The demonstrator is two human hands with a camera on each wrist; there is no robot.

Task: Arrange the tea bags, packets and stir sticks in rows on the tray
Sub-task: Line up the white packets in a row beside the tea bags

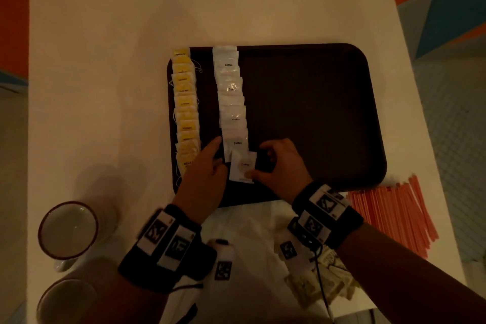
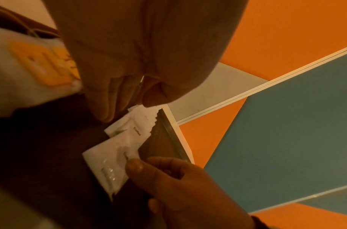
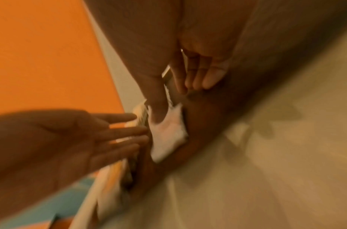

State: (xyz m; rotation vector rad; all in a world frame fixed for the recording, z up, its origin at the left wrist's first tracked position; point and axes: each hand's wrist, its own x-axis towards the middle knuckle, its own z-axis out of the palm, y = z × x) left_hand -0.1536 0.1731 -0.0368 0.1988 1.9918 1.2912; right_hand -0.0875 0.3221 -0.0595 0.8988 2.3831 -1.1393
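On the dark brown tray (image 1: 315,113) a row of yellow tea bags (image 1: 185,113) runs along the left edge. A row of overlapping white coffee packets (image 1: 231,102) lies beside it. My right hand (image 1: 259,163) holds the nearest coffee packet (image 1: 242,166) at the near end of that row, thumb on its corner, fingers curled beside it. That packet (image 2: 107,164) lies skewed over the one before it. My left hand (image 1: 213,155) is flat with straight fingers in the gap between the two rows, its index tip at the packet row's left edge. The packet (image 3: 168,136) is blurred in the right wrist view.
Orange stir sticks (image 1: 394,213) lie in a heap on the white table right of the tray's near corner. A loose pile of pale packets (image 1: 323,279) sits under my right wrist. Two white cups (image 1: 68,229) (image 1: 65,302) stand at the near left. The tray's right half is bare.
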